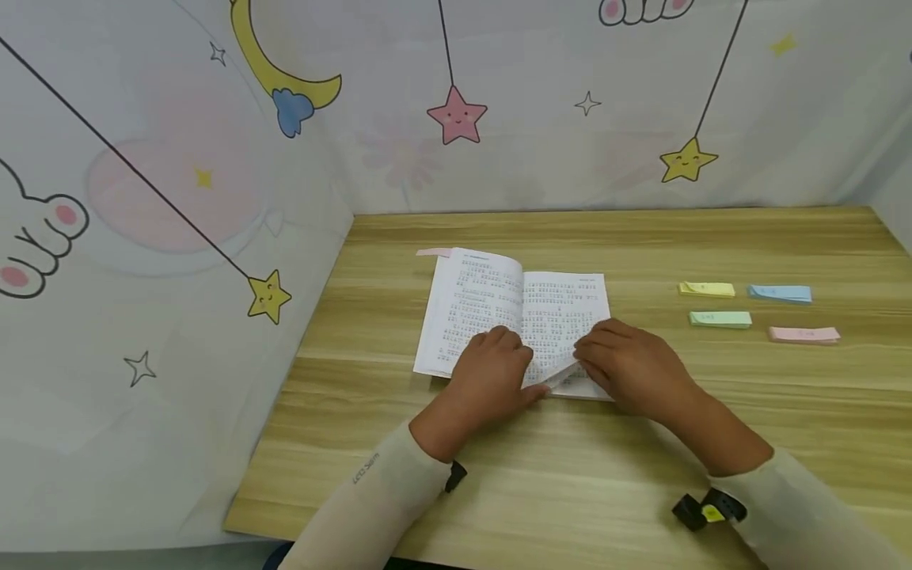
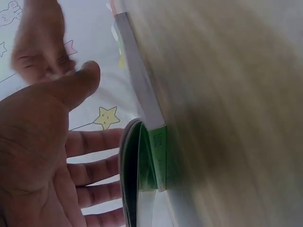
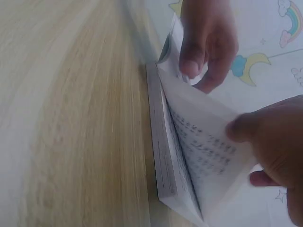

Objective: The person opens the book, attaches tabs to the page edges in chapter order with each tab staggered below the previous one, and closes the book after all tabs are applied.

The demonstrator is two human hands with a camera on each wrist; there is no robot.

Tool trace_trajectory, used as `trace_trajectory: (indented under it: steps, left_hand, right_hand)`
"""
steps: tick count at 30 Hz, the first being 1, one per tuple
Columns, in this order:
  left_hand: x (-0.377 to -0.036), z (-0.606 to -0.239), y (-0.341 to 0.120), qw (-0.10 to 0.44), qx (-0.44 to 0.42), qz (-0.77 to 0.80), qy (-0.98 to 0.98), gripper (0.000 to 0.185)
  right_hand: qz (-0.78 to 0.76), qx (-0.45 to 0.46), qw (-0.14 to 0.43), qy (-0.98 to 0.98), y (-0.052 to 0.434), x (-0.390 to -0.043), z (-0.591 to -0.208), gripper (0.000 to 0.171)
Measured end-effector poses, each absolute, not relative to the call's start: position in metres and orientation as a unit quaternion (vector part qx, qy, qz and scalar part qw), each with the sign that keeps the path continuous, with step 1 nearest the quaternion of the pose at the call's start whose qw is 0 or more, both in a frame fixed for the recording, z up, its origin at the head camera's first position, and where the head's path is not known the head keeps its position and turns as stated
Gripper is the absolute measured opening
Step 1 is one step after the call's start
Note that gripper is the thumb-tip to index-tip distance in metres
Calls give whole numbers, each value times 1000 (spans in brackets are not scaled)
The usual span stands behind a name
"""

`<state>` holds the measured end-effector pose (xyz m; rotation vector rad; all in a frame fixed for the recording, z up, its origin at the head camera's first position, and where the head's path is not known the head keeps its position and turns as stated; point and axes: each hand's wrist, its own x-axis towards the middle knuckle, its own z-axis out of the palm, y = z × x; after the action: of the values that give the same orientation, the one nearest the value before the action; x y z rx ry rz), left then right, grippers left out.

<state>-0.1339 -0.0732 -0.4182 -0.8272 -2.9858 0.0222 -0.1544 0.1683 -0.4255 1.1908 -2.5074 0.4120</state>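
An open book (image 1: 484, 293) with printed pages lies on the wooden table, a pink paper strip (image 1: 433, 252) sticking out at its top left. My left hand (image 1: 492, 372) rests over the lower left page near the spine. Its fingers look straight in the left wrist view, beside the bent cover (image 2: 130, 175). With thumb and fingers, my right hand (image 1: 634, 368) pinches a page (image 3: 203, 142) on the book's right side. That page is lifted at its lower part, and the right wrist view shows the page block (image 3: 163, 142) below it.
To the right of the book lie folded paper strips: yellow (image 1: 705, 290), blue (image 1: 780, 294), green (image 1: 720, 319) and pink (image 1: 805, 336). A white cloth backdrop (image 1: 527, 174) with cartoon stars stands along the table's far and left edges.
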Motion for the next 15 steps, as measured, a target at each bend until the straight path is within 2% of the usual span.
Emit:
trace_trajectory:
  steps: [2, 4, 6, 9, 10, 12, 13, 15]
  left_hand:
    - [-133, -421, -72, 34, -255, 14, -966, 46]
    - [-134, -423, -71, 57, -243, 14, -968, 40]
    - [-135, -425, -70, 97, -220, -2, -971, 41]
    - [-138, -427, -73, 176, -158, -21, -971, 68]
    - [-138, -427, -75, 198, -134, -17, -971, 76]
    - [-138, -424, -78, 216, -106, 1, -971, 86]
    - [-138, -423, -80, 215, -107, 18, -971, 84]
    - [-136, -419, -82, 199, -132, 41, -970, 68]
  right_hand:
    - [155, 430, 225, -860, 164, -154, -424, 21]
    - [166, 415, 254, -857, 161, -152, -422, 36]
    - [179, 374, 254, -874, 159, -148, -420, 55]
    - [178, 302, 219, -910, 162, -142, -419, 78]
    - [181, 273, 199, -924, 163, -140, -419, 77]
    - [186, 229, 150, -944, 167, -139, -418, 60]
    - [185, 213, 128, -951, 169, -139, -419, 48]
    - [184, 188, 97, -960, 169, -141, -422, 23]
